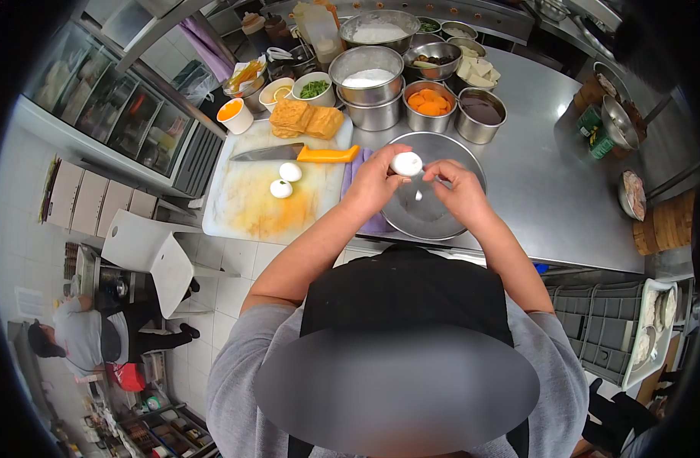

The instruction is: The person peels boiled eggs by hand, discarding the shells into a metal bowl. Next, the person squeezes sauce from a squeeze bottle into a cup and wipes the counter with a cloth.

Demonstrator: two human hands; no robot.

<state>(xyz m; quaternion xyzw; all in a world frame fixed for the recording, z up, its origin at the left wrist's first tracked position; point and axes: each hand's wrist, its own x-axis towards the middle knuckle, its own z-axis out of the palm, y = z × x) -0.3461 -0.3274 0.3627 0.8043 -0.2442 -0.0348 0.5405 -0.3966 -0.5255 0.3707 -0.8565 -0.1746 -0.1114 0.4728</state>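
My left hand (pixel 374 182) holds a white egg (pixel 405 163) between thumb and fingers, above a round metal tray (pixel 434 217). Close beside the egg, my right hand (pixel 458 191) has its fingertips pinched together; whether a bit of shell is between them is hidden. A small white piece (pixel 418 196) shows against the tray below the hands; I cannot tell if it is falling or lying there. Two more white eggs (pixel 290 172) sit on the stained cutting board (pixel 231 202). Beyond them lies a knife with a yellow handle (pixel 327 155).
Fried tofu blocks (pixel 308 120) sit at the board's far end. Behind the tray stand metal pots of sliced carrot (pixel 430 101) and dark liquid (pixel 482 109), beside stacked bowls of white powder (pixel 367 78). A white chair (pixel 140 240) and another person (pixel 86 332) are at left.
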